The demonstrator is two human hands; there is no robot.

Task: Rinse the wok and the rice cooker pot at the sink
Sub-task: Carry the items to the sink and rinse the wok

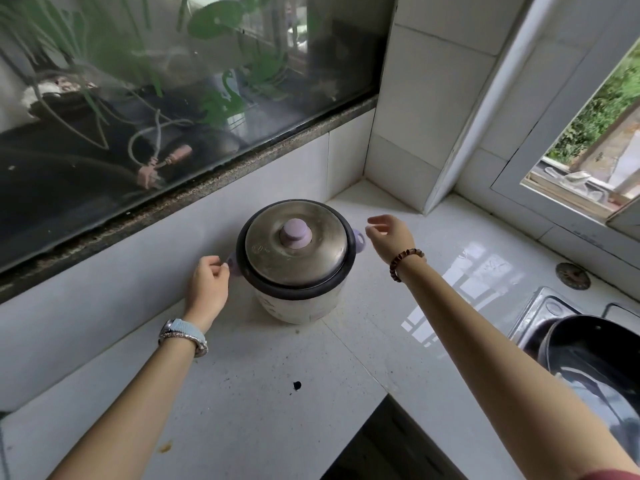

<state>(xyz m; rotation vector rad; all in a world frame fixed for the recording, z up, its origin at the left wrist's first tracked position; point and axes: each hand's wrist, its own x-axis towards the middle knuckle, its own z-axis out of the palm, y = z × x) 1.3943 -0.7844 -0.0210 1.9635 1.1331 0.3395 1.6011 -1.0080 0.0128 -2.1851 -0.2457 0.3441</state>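
Observation:
A white rice cooker (298, 299) stands in the counter corner, covered by a metal lid (294, 244) with a purple knob and a black rim. It has small purple side handles. My left hand (207, 282) is at the left handle, fingers curled and touching it. My right hand (389, 235) hovers just right of the right handle, fingers apart and holding nothing. The black wok (595, 362) lies in the steel sink (540, 306) at the lower right, with water in it. The inner pot is hidden under the lid.
The white counter (263, 393) bends around a corner, with a tiled wall behind and a dark stone windowsill (207, 181) above. A round metal cap (572, 276) sits behind the sink. An open window is at right. Small dark specks lie on the counter.

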